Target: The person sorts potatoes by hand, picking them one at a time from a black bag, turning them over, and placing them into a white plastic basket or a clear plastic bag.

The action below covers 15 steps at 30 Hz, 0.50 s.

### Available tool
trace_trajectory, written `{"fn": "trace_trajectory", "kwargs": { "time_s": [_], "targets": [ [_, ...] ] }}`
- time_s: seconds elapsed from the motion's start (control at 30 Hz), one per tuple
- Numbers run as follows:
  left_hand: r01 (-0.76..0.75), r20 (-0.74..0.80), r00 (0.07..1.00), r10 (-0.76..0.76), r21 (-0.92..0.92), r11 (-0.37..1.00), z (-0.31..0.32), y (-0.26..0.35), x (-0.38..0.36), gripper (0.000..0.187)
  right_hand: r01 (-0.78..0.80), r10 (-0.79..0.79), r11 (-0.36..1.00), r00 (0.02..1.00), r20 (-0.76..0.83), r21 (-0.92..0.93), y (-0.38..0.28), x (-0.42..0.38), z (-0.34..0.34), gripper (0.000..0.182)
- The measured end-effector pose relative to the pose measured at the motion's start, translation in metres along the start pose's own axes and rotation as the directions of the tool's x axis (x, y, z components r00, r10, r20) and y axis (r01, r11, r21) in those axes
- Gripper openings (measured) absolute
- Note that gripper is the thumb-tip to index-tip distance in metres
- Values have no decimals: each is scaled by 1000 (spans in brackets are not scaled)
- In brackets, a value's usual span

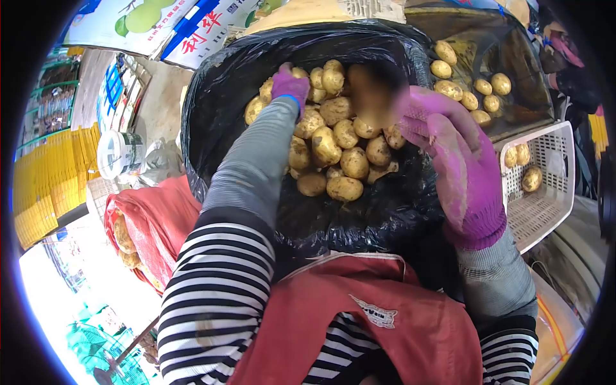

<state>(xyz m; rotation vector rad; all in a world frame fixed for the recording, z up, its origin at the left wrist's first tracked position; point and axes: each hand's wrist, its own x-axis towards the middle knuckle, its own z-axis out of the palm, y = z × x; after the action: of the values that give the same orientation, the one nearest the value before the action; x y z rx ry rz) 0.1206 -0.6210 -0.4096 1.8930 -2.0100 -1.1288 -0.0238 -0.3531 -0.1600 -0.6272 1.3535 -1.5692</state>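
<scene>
My left hand [290,85], in a purple glove, reaches down onto the far left side of a heap of potatoes [326,144]. The back of that hand faces me, and its fingers are mostly hidden. My right hand [463,163], in a purple and pink glove, is raised over the right side of the heap, nearer to me. Its bent fingers meet a blurred brown potato [377,96], which looks larger than those below. The heap lies in a wide tub lined with black plastic [224,70].
To the right stand a dark tray [523,67] with several potatoes and a white plastic basket [542,224] with a few more. On the left are a red sack [157,215] of potatoes, a white bucket [115,154] and stacked yellow crates [54,179]. Printed cartons [144,25] lie beyond.
</scene>
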Motion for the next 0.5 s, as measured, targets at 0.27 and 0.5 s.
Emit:
{"fn": "trace_trajectory", "kwargs": {
  "time_s": [0.27, 0.5],
  "targets": [
    [282, 392, 805, 445, -913, 294, -103, -7, -113, 53, 35, -25, 995, 994, 109, -97, 21, 2, 12, 31],
    [-186, 294, 607, 738, -850, 492, -153, 35, -246, 59, 476, -383, 608, 877, 290, -636, 55, -14, 54, 54]
  ]
}}
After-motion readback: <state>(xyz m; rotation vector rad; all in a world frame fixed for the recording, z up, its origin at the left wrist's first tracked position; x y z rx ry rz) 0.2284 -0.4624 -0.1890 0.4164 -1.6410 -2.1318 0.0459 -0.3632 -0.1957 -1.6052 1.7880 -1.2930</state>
